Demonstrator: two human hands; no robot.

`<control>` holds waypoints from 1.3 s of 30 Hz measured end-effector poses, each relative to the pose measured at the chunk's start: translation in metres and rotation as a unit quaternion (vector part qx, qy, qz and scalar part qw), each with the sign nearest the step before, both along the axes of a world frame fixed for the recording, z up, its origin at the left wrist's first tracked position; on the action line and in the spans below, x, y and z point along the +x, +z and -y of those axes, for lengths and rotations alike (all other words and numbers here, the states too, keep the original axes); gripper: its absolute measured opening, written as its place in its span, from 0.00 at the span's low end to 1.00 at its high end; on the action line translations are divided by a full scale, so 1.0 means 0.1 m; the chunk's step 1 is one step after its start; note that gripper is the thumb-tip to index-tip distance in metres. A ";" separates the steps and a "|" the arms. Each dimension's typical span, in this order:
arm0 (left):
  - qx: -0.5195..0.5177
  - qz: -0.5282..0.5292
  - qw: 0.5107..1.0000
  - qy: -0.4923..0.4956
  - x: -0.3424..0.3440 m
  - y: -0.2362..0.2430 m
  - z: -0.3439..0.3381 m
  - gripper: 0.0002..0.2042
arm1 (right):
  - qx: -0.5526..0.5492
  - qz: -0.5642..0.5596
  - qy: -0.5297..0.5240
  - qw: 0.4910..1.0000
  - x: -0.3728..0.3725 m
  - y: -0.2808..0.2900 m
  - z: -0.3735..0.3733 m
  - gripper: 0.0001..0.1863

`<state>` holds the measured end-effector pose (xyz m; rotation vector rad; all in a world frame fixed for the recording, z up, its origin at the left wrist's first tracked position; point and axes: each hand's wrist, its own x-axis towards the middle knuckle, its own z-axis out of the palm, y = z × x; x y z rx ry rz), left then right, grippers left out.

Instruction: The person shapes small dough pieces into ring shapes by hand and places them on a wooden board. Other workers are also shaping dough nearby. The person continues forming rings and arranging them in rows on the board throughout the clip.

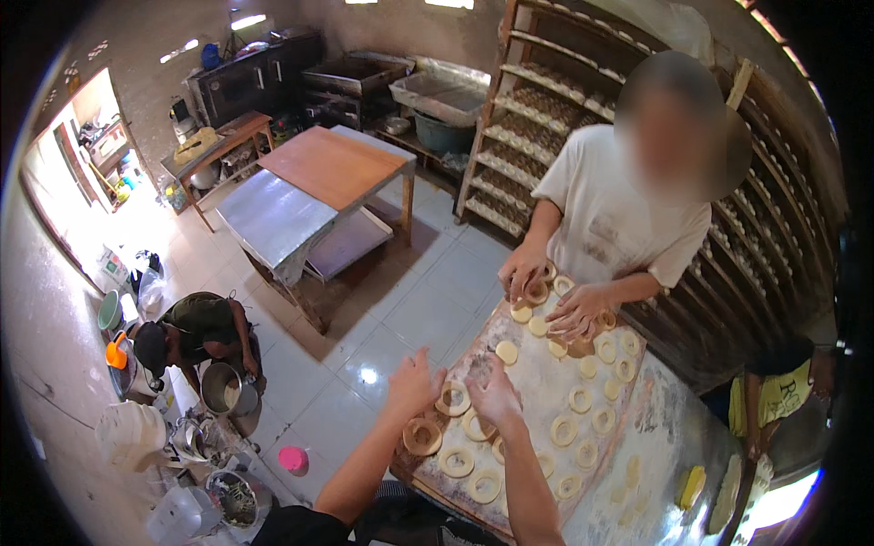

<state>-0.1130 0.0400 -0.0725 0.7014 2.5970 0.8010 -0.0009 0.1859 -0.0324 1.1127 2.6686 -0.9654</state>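
Observation:
Rings of pale dough lie in loose rows on a floured board in front of me. My left hand is over the board's left edge, fingers apart and nothing seen in them, beside a dough ring. Just to its right, my right hand reaches over the rings, its fingers bent and whitened with flour; whether they hold anything is hidden. A browner ring sits below my left hand. Small dough discs lie farther up the board.
Across the board, a co-worker's hands are among the dough pieces. Behind stand racks of filled trays. A person bends over a metal pot at left. A metal-and-wood table stands beyond. A yellow object lies at right.

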 end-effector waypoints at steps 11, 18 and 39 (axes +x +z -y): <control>0.015 -0.018 0.999 -0.048 0.27 0.05 0.15 0.41 | 0.104 0.063 0.095 0.988 0.11 0.07 0.24 0.48; 0.044 -0.089 0.991 -0.086 0.22 0.19 -0.32 0.29 | 0.075 -0.062 -0.045 0.994 0.26 -0.15 -0.36 0.27; 0.225 0.083 0.925 -0.295 2.99 0.44 -1.42 0.12 | 0.060 -0.182 -0.396 0.898 5.00 -0.62 -1.83 0.14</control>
